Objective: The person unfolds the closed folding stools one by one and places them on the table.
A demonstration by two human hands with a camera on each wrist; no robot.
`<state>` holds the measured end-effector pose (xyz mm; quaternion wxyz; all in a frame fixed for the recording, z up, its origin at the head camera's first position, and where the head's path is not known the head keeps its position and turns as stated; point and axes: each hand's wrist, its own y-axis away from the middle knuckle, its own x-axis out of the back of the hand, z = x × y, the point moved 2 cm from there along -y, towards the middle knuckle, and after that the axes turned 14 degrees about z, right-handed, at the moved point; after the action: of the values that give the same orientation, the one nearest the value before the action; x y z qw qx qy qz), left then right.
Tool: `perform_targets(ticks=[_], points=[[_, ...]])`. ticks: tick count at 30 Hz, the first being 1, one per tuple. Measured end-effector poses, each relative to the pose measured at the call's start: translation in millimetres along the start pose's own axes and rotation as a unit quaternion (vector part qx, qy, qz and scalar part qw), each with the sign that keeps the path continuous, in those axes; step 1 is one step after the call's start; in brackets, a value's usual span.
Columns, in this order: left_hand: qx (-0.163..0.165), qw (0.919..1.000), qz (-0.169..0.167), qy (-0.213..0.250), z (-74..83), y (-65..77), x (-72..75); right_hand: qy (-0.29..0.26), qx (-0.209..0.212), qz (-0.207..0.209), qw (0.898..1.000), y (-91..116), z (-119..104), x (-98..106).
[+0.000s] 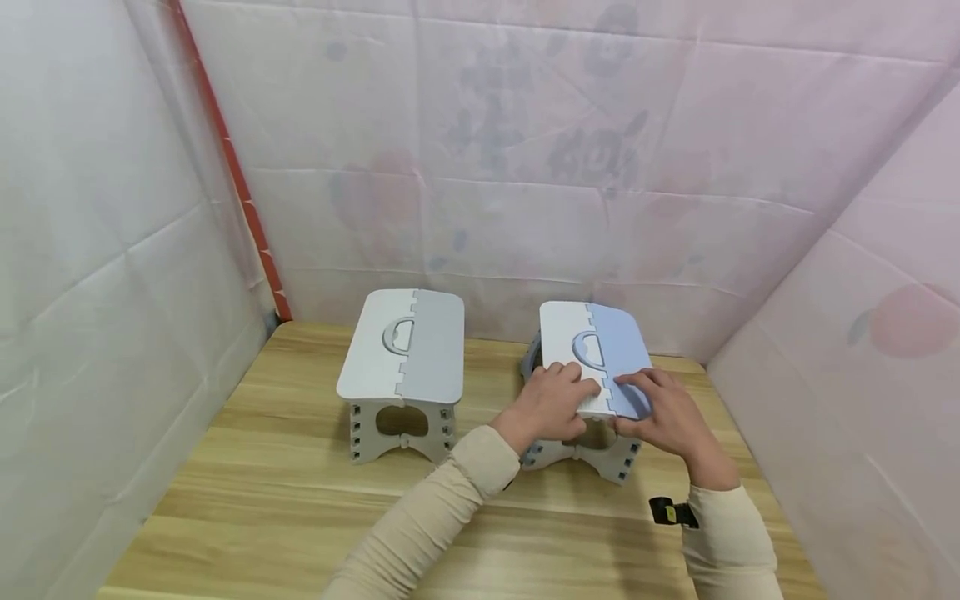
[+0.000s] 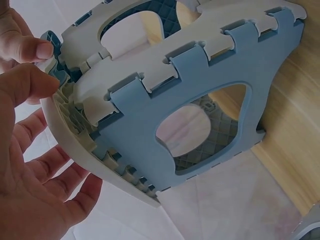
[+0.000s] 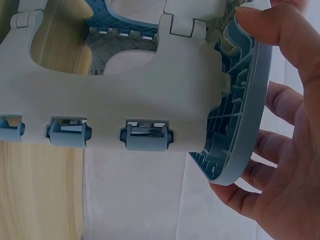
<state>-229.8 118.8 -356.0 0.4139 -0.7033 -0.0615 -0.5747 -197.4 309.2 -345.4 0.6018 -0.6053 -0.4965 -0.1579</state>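
A folding step stool (image 1: 564, 323) with a white and blue top stands unfolded at the right of the table. My left hand (image 1: 553, 398) grips the near edge of its white half, fingers over the top and thumb (image 2: 30, 82) at the rim. On the blue half, my right hand (image 1: 666, 411) holds the near corner, its thumb (image 3: 265, 22) at the edge and the other fingers on the top face. Both wrist views show the ribbed underside and the hinged legs (image 2: 145, 120) standing spread.
A second folding stool (image 1: 431, 342), white and grey, stands unfolded to the left on the wooden table (image 1: 285, 500). Pale printed sheets (image 1: 517, 225) hang behind and on both sides. A red strip (image 1: 232, 158) runs down the back left corner.
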Motion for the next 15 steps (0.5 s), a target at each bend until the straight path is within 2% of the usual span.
perform_targets(ticks=[5, 10, 15], points=[[0.0, 1.0, 0.005, 0.007, 2.1, -1.2, -2.6, 0.005, -0.006, 0.013, 1.0, 3.8, 0.6, 2.1], [-0.001, 0.9993, 0.028, 0.026, 2.8, -0.7, -4.7, 0.002, -0.031, 0.014, 0.999, 8.9, 0.6, 2.6], [-0.007, 0.9962, 0.053, 0.069, 3.9, 7.7, 0.6, -0.016, -0.064, 0.017, 0.998, 18.4, -6.7, 7.5]])
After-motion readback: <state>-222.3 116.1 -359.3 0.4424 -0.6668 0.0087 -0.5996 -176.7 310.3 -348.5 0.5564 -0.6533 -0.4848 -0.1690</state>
